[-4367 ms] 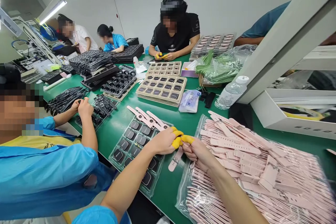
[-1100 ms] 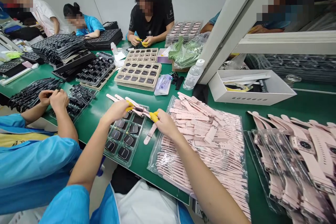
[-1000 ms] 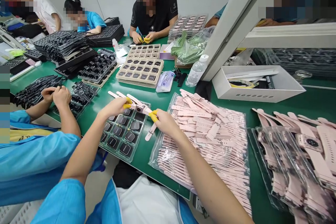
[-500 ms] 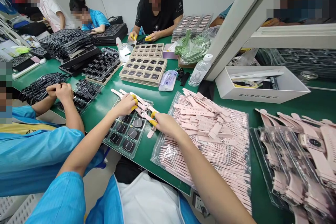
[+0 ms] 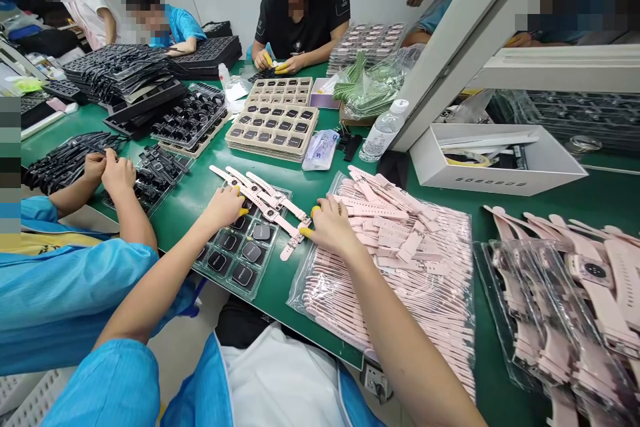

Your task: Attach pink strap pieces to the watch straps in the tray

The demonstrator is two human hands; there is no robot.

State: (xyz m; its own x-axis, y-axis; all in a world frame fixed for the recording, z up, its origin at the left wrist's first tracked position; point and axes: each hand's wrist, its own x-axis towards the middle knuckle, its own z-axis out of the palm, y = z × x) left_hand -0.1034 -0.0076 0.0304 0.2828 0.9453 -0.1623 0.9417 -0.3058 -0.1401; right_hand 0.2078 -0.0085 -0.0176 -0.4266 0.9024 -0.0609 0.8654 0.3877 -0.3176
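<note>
My left hand [image 5: 224, 207], yellow covers on its fingertips, hovers over the left part of a clear plastic tray [image 5: 256, 285]. Its thumb and forefinger are apart with nothing seen between them. Square black watch bodies [image 5: 245, 273] fill the tray's pockets. Several pink-strapped watches [image 5: 271, 213] lie across its far side, to the right of that hand. My right hand [image 5: 330, 223], also with yellow fingertip covers, is open between these watches and a heap of loose pink watch straps [image 5: 385, 227]. The straps lie on a clear bag of more straps [image 5: 400, 307].
On the right are stacked trays of pink watches [image 5: 555, 307] and a white box [image 5: 500, 177]. A water bottle [image 5: 384, 130] and beige trays of black watch bodies [image 5: 273, 130] stand farther back. A co-worker's hands [image 5: 110, 170] are close on the left.
Both hands have come away from the pink-strapped watch, which now lies on the tray. My left hand moved left, my right hand moved right towards the loose straps.
</note>
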